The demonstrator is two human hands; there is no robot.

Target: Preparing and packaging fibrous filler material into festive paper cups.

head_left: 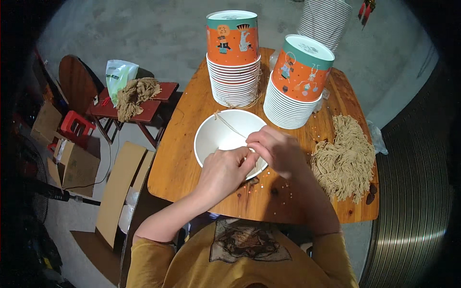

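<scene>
A white paper bucket [206, 136] lies in front of me on the wooden table with its mouth facing up toward me. Over its near right rim my two hands meet. My right hand [277, 150] pinches a thin tan string [231, 126], whose far end reaches across the bucket's mouth to its upper rim. My left hand [223, 170] is closed beside it, fingertips curled in near the right thumb. The string seems to run between both hands, though the fingers hide where it passes. At the right lies a loose heap of tan strings [345, 158].
Two upside-down stacks of orange-and-green paper buckets [234, 45] [302, 69] stand at the back of the wooden table [173, 165]. Small beads dot the tabletop. A red bench [158, 91] at the left bears more tan string [137, 96] and a plastic bag [120, 76]. Cardboard boxes [81, 165] stand on the floor.
</scene>
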